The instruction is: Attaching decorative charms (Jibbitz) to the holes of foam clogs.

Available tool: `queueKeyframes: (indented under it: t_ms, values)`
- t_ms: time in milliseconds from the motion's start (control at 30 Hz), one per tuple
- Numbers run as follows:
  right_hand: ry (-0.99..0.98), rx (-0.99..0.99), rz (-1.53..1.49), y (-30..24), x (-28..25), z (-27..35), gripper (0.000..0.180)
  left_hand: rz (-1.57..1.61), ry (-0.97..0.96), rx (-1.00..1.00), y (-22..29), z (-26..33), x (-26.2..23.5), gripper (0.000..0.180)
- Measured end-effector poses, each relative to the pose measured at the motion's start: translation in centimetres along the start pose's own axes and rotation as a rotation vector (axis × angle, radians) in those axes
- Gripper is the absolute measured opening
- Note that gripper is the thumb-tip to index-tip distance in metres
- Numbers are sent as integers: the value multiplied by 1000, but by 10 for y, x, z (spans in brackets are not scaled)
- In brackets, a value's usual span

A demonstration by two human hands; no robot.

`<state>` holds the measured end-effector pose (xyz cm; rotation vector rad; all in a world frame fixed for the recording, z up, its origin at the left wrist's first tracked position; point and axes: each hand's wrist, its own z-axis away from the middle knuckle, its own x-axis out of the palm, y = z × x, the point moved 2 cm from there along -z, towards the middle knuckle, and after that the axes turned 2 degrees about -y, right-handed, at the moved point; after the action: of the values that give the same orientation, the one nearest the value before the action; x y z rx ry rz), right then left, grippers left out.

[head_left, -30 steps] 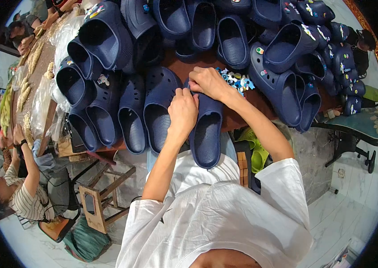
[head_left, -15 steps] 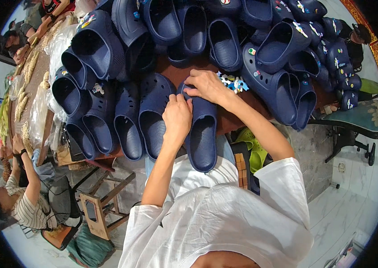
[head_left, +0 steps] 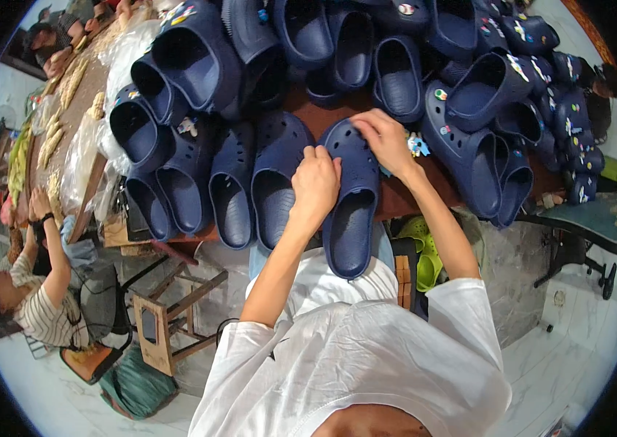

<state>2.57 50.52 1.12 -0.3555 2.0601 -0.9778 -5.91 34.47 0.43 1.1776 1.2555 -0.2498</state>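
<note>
Resting on the near edge of the worktop (head_left: 403,195), the navy clog (head_left: 352,200) you are working on lies toe away from you, its heel hanging past the edge toward your body. Your left hand (head_left: 315,183) sits on the clog's left side near the toe, fingers (head_left: 311,154) curled down and pinching the perforated upper. Your right hand (head_left: 385,138) comes in from the right and covers the toe end, its fingers bent and pressing on the upper; whether they grip anything small between them cannot be told. Just right of that hand, a little cluster of colourful charms (head_left: 418,146) lies on the brown surface, touching or nearly touching your wrist. To the left of your clog, a second navy clog (head_left: 275,178) lies side by side with it, and further clogs (head_left: 184,182) continue the row leftward. Beyond, a heap of navy clogs (head_left: 366,44) fills the far side, some on the right already bearing bright charms. Clear plastic bags (head_left: 97,146) lie along the left end. Below the left edge, another person in a striped shirt (head_left: 42,313) sits near a wooden stool (head_left: 170,313).
</note>
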Motion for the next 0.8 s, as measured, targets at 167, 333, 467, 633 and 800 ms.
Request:
queueKeyframes:
  t_ms: [167,333,467,633,800]
  values:
    - [121,54,118,32,-14,35,17,-10,-108,-31,0,-6,-5,33]
    - [163,127,177,32,-17,49,20,-32,-197,-54,0,-11,-4,33]
    - [168,107,147,2,-17,47,19,-37,-213,-42,-3,-16,-2,30]
    - [-53,59,-25,-45,-9,54,18,-37,-243,-52,-4,-18,-3,29]
    - [-162,12,52,-57,-9,69,24,-93,-294,-8,-5,-18,-7,34]
